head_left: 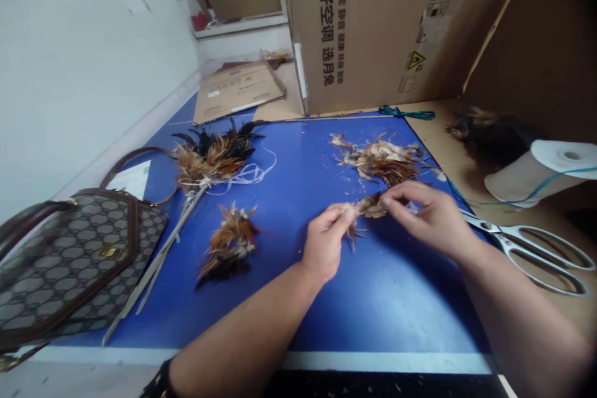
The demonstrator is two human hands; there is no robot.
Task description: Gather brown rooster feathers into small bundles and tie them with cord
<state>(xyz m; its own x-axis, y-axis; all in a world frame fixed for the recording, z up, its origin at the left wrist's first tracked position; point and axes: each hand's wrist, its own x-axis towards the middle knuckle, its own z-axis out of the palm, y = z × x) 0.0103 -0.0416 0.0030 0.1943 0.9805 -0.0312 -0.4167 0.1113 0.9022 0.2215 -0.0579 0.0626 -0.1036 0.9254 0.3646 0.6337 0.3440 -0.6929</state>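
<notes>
My left hand [326, 236] is closed in a pinch on a small bunch of brown feathers [373, 206], low over the blue table. From the other side, my right hand [426, 214] pinches the same bunch between thumb and fingers. A few feather tips poke out below my left fingers. Just beyond the hands lies a loose pile of brown and cream feathers [385, 158], with small bits scattered around it. Left of my hands sits a smaller heap of orange-brown and black feathers [228, 239]. Large scissors [527, 245] rest beside my right forearm.
Feather bundles on sticks [212, 158] lie at the left with white string [252, 175]. A patterned handbag [88, 255] stands at the left edge. A big cardboard box [373, 31] walls the back. At right is a white spool [536, 171] with teal cord.
</notes>
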